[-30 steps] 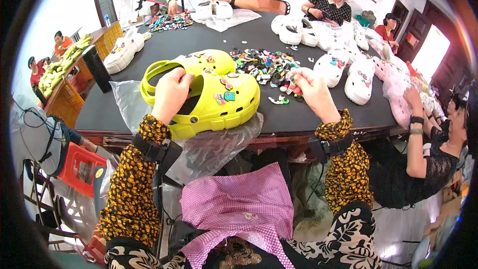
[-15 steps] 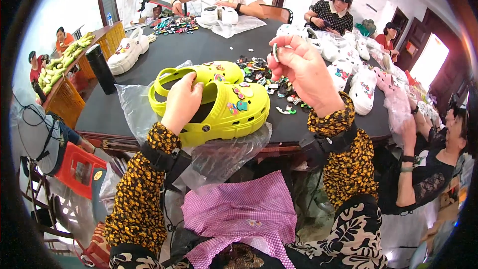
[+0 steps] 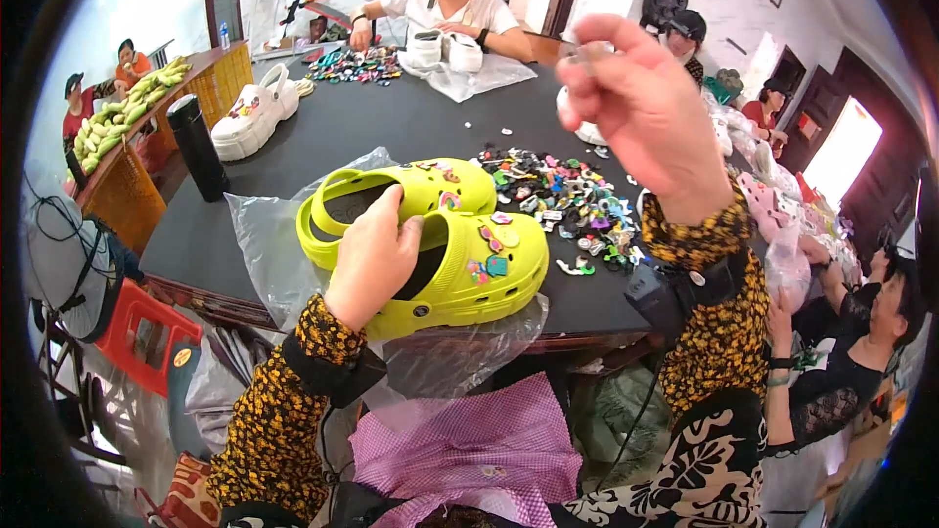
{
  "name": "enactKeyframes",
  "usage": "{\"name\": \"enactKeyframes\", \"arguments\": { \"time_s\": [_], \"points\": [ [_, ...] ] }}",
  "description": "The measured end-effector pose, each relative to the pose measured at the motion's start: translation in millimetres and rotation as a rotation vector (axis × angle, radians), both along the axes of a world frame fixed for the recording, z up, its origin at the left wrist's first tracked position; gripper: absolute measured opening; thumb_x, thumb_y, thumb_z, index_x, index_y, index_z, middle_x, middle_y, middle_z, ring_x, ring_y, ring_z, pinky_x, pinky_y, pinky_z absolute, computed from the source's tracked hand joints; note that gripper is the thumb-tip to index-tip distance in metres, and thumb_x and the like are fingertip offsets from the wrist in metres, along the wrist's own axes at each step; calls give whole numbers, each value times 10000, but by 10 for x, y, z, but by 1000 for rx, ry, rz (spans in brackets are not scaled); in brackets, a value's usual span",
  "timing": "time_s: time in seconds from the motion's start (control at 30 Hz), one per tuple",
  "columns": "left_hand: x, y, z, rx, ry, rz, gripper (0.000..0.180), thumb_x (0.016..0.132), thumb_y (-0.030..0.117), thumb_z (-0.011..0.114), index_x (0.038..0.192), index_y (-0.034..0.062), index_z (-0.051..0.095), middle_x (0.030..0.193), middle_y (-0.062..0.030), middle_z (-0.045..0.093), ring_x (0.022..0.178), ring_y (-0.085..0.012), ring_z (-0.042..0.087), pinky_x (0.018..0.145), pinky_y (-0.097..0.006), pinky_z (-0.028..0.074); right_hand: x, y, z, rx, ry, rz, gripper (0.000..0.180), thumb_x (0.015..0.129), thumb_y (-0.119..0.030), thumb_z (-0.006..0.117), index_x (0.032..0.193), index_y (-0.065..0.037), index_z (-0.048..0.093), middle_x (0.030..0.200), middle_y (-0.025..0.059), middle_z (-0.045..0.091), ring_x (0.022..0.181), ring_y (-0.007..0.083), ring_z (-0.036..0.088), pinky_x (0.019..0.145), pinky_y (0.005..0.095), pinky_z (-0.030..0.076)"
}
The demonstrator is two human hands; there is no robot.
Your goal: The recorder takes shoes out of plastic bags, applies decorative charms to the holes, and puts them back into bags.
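Observation:
A pair of lime-yellow clogs stands near the table's front edge, on a clear plastic bag [image 3: 269, 235]. My left hand [image 3: 377, 259] is closed on the opening of the near clog [image 3: 514, 284], thumb on the upper. Colourful shoe charms sit on its toe. Behind it is the far clog [image 3: 421, 181], also with charms. My right hand [image 3: 646, 103] is raised above the table to the right, thumb and fingertips pinched on something small, greyish and blurred. Below and left of it lies a heap of small mixed charms [image 3: 572, 200].
A black bottle [image 3: 196, 149] and a white clog [image 3: 254, 117] stand at left on the dark table [image 3: 391, 117]. A second charm pile [image 3: 357, 66] lies far off, near a person with white clogs [image 3: 445, 49]. More wrapped shoes [image 3: 768, 176] and people are at right.
My right hand has risen and moved right, still pinched. My left hand stays on the near clog. Across the table, the person's white clogs now stand on the plastic, apart from one hand.

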State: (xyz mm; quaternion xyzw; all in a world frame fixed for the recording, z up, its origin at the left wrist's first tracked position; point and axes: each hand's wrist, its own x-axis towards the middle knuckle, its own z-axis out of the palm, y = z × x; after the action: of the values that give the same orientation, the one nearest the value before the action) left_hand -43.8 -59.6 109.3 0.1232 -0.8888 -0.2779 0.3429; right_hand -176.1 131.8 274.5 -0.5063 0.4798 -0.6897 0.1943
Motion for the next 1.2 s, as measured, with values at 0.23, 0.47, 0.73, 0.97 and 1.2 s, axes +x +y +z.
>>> {"name": "enactKeyframes", "arguments": {
  "time_s": [0.23, 0.47, 0.73, 0.97, 1.2],
  "points": [
    [23, 48, 41, 9, -36, -10, 392, 864, 159, 582, 1184, -45, 480, 1005, -254, 600, 869, -422, 602, 745, -472, 480, -327, -860, -867, 581, 377, -146, 180, 860, -76, 494, 975, 13, 600, 746, 82, 631, 696, 134, 611, 616, 276, 491],
    [64, 66, 103, 38, -20, -42, 397, 854, 145, 599, 1181, -41, 472, 963, -231, 594, 812, -399, 608, 686, -458, 484, -513, -1019, -1094, 565, 781, -236, 210, 844, -149, 534, 915, 20, 636, 809, 222, 645, 796, 362, 637, 736, 408, 497],
    [55, 61, 93, 47, 7, -68, 399, 848, 133, 606, 1177, -43, 466, 923, -212, 585, 772, -385, 603, 655, -444, 479, -410, -978, -1096, 573, 877, -352, 168, 850, -141, 554, 884, 10, 620, 801, 208, 640, 763, 335, 636, 693, 409, 493],
    [82, 56, 75, 39, 28, -46, 433, 829, 114, 640, 1205, -48, 496, 922, -210, 608, 651, -284, 598, 602, -354, 479, -373, -968, -1106, 515, 869, -365, 200, 834, -144, 548, 866, 26, 647, 830, 226, 648, 821, 375, 632, 749, 442, 495],
    [90, 61, 99, 42, 13, -78, 415, 843, 134, 602, 1176, -68, 461, 947, -223, 591, 802, -387, 606, 676, -442, 491, -401, -936, -1091, 532, 869, -330, 187, 799, -119, 564, 862, 19, 674, 849, 207, 659, 832, 362, 637, 763, 425, 499]
  ]
}}
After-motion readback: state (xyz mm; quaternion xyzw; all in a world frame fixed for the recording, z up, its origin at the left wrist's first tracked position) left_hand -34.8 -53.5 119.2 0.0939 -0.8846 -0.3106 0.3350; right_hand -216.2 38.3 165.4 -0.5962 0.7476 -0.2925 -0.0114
